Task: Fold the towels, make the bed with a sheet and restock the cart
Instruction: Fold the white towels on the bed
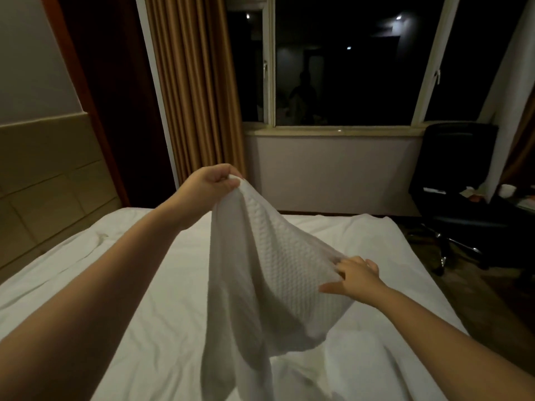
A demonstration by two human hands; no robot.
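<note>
Bare arms (101, 285) over a white-sheeted bed (144, 314): left hand (214, 183) pinches a waffle-weave towel (269, 270) by its corner, right hand (356, 276), spread loose, touches its edge.

The single view rides on my head, wide-angled, looking forward and down across the white-sheeted bed (159, 328). It sits close: my forearms enter from the two bottom corners, my left hand (212, 183) near mid-frame, my right hand (357, 277) lower and right of it, with the white waffle-weave towel (275, 270) filling the centre. Beyond the bed's far edge it faces the dark window (347, 68) (tan pleated curtain (194, 82) to its left), and a black office chair (460, 157) sits at the right edge.
</note>
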